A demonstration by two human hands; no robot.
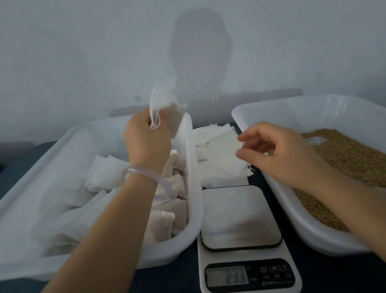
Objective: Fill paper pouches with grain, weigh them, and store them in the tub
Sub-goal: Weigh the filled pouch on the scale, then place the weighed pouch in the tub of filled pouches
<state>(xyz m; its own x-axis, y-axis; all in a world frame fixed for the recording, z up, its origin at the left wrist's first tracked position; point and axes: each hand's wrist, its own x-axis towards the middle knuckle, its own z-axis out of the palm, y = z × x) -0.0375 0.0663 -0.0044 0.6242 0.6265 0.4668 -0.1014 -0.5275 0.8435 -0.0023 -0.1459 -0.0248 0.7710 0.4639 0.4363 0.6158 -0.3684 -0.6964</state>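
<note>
Head view: my left hand grips a pouch by its top, above the far end of the tub; best released well inside the wall, onto the others; my right hand pinches the edge of an empty pouch behind the scale; lift only one, then go to the grain.

Plain room, likely a home — bare wall, cloth-covered table, kitchen scale
</note>
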